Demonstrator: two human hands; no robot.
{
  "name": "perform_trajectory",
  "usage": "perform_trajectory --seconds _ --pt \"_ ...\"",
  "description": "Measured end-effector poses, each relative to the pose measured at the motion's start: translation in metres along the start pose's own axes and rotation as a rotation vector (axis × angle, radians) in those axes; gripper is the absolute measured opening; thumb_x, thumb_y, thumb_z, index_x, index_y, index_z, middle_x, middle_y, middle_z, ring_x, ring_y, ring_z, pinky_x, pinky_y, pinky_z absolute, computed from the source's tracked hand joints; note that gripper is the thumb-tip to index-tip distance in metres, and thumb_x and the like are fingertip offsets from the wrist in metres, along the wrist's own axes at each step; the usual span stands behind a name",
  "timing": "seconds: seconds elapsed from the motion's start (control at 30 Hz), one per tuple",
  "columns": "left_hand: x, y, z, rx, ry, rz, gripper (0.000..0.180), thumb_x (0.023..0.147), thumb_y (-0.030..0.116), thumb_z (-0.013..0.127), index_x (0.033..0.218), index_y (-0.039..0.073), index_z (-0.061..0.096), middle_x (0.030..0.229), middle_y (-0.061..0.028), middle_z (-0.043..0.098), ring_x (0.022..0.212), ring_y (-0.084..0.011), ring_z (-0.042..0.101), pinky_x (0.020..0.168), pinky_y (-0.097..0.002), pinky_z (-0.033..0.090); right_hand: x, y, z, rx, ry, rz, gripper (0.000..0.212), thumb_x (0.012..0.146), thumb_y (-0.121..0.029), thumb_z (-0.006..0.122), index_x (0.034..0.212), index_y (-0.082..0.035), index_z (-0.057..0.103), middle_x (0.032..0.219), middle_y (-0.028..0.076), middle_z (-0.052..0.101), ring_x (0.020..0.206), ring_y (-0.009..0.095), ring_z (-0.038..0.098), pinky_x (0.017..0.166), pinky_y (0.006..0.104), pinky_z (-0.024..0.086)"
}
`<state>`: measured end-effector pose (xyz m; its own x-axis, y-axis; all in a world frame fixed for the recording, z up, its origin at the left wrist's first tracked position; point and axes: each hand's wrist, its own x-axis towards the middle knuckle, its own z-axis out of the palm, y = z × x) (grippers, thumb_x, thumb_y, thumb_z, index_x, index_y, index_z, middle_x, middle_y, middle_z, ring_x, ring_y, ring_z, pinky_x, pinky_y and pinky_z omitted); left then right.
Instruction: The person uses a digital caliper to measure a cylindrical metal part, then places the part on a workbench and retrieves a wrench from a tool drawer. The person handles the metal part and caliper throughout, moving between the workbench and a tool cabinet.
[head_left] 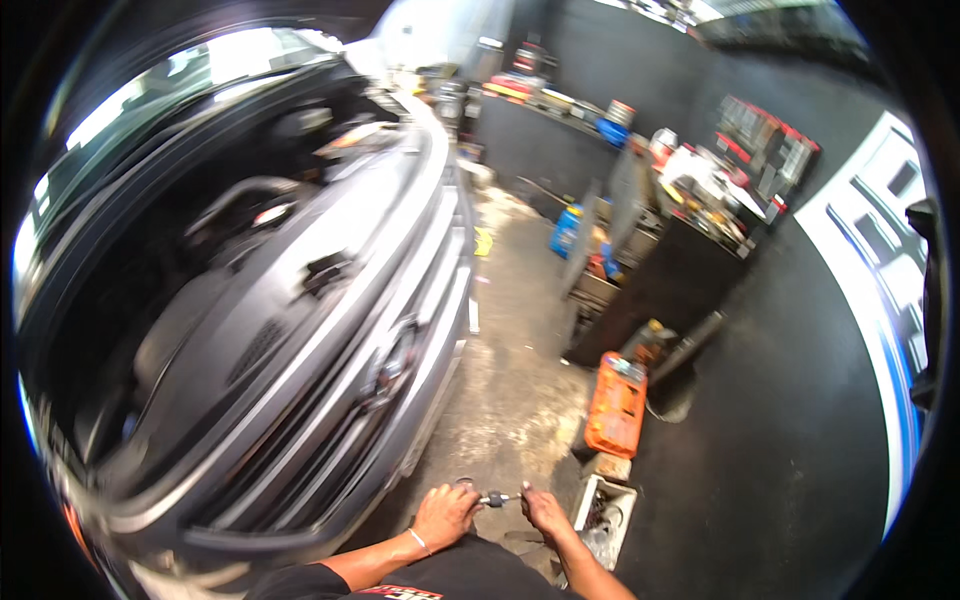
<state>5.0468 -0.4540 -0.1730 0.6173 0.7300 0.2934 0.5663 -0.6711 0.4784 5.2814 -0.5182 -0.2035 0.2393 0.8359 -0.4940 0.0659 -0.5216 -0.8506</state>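
Low in the view, in front of my dark shirt, my left hand and my right hand face each other. Between them spans a short metal part with a dark middle, its exact kind too blurred to tell. The fingers of my left hand are closed round its left end. At its thin right end, my right hand pinches it with the fingertips. To the left of my hands stands a vehicle with its hood up, the front grille nearest to me.
An orange case lies ahead to the right, with a white bin of parts nearer me. Beyond, a dark workbench carries cluttered tools, and a blue jug stands beside it. A concrete floor strip runs alongside the vehicle.
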Motion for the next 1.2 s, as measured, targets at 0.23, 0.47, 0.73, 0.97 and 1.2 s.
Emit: perform_trajectory --seconds 0.23,0.47,0.73,0.97,1.2 --pt "0.237 -0.008 0.015 -0.074 -0.143 0.193 0.019 0.092 0.031 0.069 0.092 0.013 0.064 0.081 -0.0063 0.063 0.076 -0.0285 0.063 0.068 -0.0428 0.048 0.128 -0.102 -0.122 0.081 0.104 -0.119 0.054 0.105 -0.049 0.054 0.067 -0.011 0.048 0.063 -0.007 0.040 0.059 0.007 0.033 0.052 0.0290 0.025" --pt "0.415 -0.034 0.062 -0.063 -0.182 0.135 0.020 0.089 0.026 0.074 0.094 0.008 0.068 0.079 -0.0086 0.066 0.075 -0.0311 0.065 0.068 -0.0439 0.050 0.284 -0.154 -0.194 0.306 0.052 -0.116 0.057 0.106 -0.053 0.049 0.069 -0.011 0.045 0.064 -0.008 0.038 0.058 0.007 0.034 0.053 0.0292 0.028" --pt "0.623 -0.073 0.097 -0.574 -0.171 -0.541 0.018 0.099 0.020 0.065 0.100 0.002 0.066 0.076 -0.0085 0.062 0.069 -0.0150 0.056 0.066 -0.0326 0.047 0.488 -0.294 -0.336 0.257 -0.245 -0.328 0.050 0.107 -0.050 0.049 0.082 -0.008 0.053 0.071 -0.005 0.047 0.064 0.007 0.040 0.060 0.0255 0.035" --pt "0.719 -0.114 0.078 -0.900 -0.031 -0.618 0.013 0.104 0.014 0.054 0.104 0.002 0.059 0.082 -0.0006 0.058 0.079 -0.0100 0.055 0.073 -0.0259 0.045 0.638 -0.392 -0.395 -0.012 -0.385 -0.292 0.027 0.103 -0.030 0.063 0.094 -0.005 0.059 0.077 -0.008 0.044 0.071 0.006 0.037 0.062 0.0263 0.034" --pt "0.848 -0.204 0.125 -0.842 0.100 -0.756 0.012 0.101 0.009 0.061 0.110 0.003 0.055 0.081 0.0054 0.050 0.071 -0.0040 0.042 0.064 -0.0215 0.036 0.772 -0.445 -0.407 0.168 -0.402 -0.229 0.025 0.101 -0.032 0.068 0.099 -0.009 0.059 0.081 -0.008 0.049 0.073 0.005 0.042 0.065 0.0240 0.037"
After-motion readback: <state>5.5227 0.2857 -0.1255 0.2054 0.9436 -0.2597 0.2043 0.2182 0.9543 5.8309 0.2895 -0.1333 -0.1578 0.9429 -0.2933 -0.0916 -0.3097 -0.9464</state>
